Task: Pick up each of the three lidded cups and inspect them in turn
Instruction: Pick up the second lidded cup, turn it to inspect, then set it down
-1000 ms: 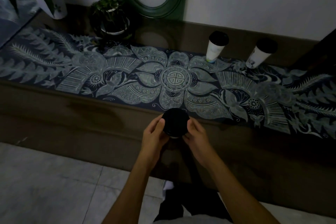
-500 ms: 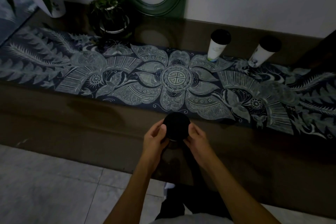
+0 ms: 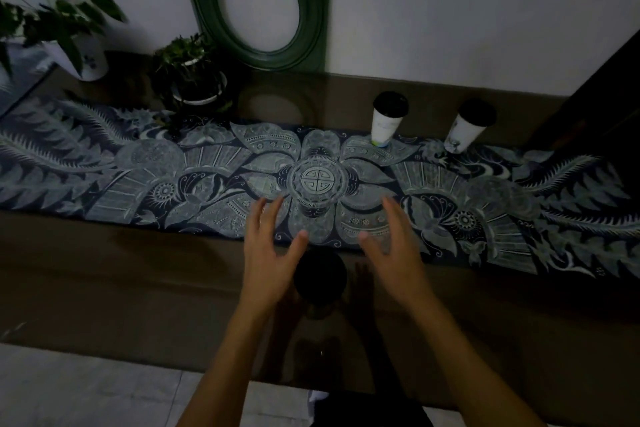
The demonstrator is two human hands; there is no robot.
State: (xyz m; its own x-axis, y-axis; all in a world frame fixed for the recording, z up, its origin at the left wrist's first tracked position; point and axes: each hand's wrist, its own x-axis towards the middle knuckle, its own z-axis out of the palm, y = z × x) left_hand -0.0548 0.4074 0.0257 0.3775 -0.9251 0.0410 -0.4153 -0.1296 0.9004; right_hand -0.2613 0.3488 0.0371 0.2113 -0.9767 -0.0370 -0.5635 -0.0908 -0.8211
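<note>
Clearly both hands are free of any cup: the left hand (image 3: 268, 253) and the right hand (image 3: 393, 251) hover apart with fingers spread and relaxed, one on each side of the near cup (image 3: 319, 276), neither touching it as far as the dim light lets me judge. That cup stands upright on the bare front strip of the table (image 3: 104, 288), just short of the patterned runner (image 3: 138, 177), its black lid facing up at the camera, so the body below is mostly hidden. Standing so close to the table's edge, it looks like the one being dealt with, set within easy reach.

The middle cup (image 3: 387, 120) and the far right cup (image 3: 469, 126) wait at the back of the runner, near the wall, white sides showing under black lids (well apart from the hands and from each other). Their place out of the way suggests they are queued for their turn. Two potted plants (image 3: 194, 76) and a green oval frame (image 3: 263, 3) occupy the back left, clear of the working area. My guess is that a reach towards the back row comes next.
</note>
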